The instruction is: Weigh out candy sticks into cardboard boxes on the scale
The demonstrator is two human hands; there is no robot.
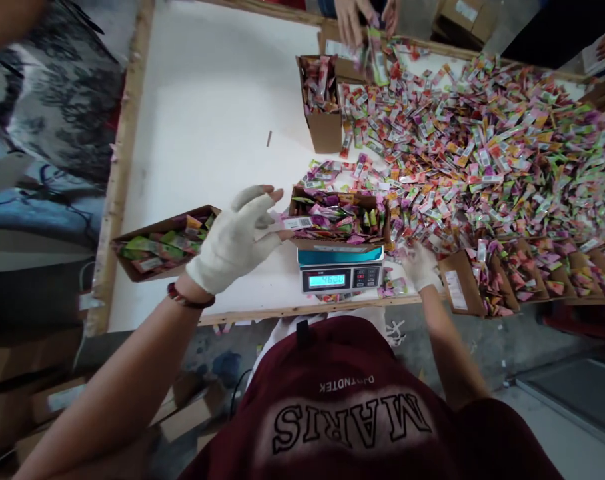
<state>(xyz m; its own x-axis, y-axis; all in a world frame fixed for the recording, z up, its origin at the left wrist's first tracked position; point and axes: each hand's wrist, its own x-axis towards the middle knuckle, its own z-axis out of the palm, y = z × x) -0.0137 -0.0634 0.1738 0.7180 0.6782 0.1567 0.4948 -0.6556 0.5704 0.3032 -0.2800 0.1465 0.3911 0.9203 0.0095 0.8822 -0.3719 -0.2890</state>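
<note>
A cardboard box of small colourful packets rests on a digital scale with a lit display. My left hand, in a white glove with bare fingertips, is at the box's left end, fingers apart and curved. A packet with a white label sticks out of the box close to those fingertips. To the right of the scale, my right hand, also gloved, reaches down into loose packets at the pile's near edge. Its fingertips are blurred among the packets, so whether they grip one is unclear.
A large packet pile covers the table's right side. Filled boxes line the near right edge. Another filled box lies tilted at left, and one stands at the far side. There, another person's hands hold packets.
</note>
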